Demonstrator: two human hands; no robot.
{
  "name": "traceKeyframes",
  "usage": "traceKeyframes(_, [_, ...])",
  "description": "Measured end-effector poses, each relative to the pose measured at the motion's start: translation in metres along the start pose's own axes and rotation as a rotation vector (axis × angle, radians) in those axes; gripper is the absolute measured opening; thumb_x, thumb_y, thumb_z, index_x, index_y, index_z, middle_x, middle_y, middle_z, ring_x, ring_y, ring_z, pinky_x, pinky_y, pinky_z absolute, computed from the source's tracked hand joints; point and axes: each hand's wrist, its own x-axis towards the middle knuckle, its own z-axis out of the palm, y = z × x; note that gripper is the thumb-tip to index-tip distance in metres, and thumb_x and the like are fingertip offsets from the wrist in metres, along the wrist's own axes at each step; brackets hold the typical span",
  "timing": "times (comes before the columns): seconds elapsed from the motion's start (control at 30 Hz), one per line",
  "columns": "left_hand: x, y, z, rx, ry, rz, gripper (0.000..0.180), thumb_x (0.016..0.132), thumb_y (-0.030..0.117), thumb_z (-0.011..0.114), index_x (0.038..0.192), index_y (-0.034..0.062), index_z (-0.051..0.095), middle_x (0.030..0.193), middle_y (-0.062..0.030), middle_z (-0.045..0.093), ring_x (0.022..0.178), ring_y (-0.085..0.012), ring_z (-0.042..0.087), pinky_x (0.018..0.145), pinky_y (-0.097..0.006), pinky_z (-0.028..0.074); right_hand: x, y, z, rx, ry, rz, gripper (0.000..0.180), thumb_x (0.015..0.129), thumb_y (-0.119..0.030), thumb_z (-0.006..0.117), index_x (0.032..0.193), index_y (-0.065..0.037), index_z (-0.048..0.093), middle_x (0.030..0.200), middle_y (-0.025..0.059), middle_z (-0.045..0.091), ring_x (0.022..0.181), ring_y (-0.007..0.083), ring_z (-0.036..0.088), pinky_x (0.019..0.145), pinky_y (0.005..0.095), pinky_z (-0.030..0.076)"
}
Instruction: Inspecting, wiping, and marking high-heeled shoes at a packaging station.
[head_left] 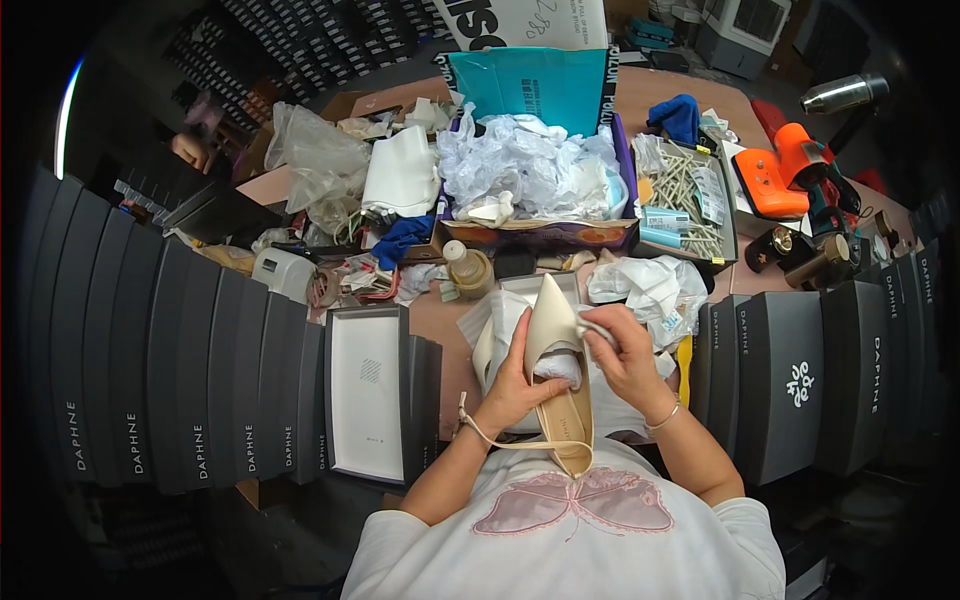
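A cream pointed-toe shoe [551, 312] stands toe-up in front of my chest. My left hand [512, 388] is closed around its side, thumb at the opening. White crumpled paper [560, 368] fills the front of the shoe, and its thin ankle strap [482, 432] loops out to the left. At the right side of the toe, my right hand [628, 362] pinches a small white wad [592, 330], cloth or tissue, against the shoe. Behind my hands lies an open box [540, 286] with white paper; part of another cream shoe [485, 352] shows beside my left hand.
Dark shoe boxes line up at left [175, 350] and right [780, 385]. An open white-lined box [368, 390] stands left of me. Farther back are a carton of crumpled paper [540, 235], a box of white sticks [690, 190], a bottle [462, 262] and an orange tool [775, 180].
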Motion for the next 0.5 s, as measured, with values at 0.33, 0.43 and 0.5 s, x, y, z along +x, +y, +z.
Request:
traceKeyframes(0.33, [0.019, 0.017, 0.011, 0.540, 0.130, 0.081, 0.079, 0.080, 0.010, 0.071, 0.145, 0.0034, 0.026, 0.130, -0.0250, 0.051, 0.118, -0.0330, 0.055, 0.097, -0.037, 0.044, -0.014, 0.054, -0.056, -0.769, 0.111, 0.172, 0.053, 0.077, -0.007, 0.071, 0.126, -0.006, 0.051, 0.120, 0.0178, 0.053, 0.108, 0.0312, 0.056, 0.091, 0.0370, 0.044])
traceKeyframes(0.43, [0.023, 0.014, 0.012, 0.582, 0.033, 0.066, 0.082, 0.079, 0.002, 0.067, 0.147, 0.0044, 0.021, 0.138, -0.0186, 0.044, 0.122, -0.0256, 0.049, 0.099, -0.034, 0.041, -0.029, 0.032, -0.043, -0.049, -0.013, 0.408, 0.074, 0.078, -0.012, 0.074, 0.141, -0.007, 0.034, 0.134, 0.0190, 0.045, 0.118, 0.0275, 0.052, 0.100, 0.0351, 0.039])
traceKeyframes(0.5, [0.023, 0.015, 0.014, 0.071, -0.075, -0.058, 0.084, 0.080, 0.001, 0.062, 0.149, 0.0064, 0.015, 0.143, -0.0195, 0.038, 0.128, -0.0270, 0.043, 0.103, -0.035, 0.036, -0.033, 0.024, -0.014, 0.351, -0.058, 0.479, 0.080, 0.079, -0.014, 0.074, 0.144, -0.006, 0.028, 0.136, 0.0169, 0.044, 0.120, 0.0241, 0.050, 0.101, 0.0343, 0.039])
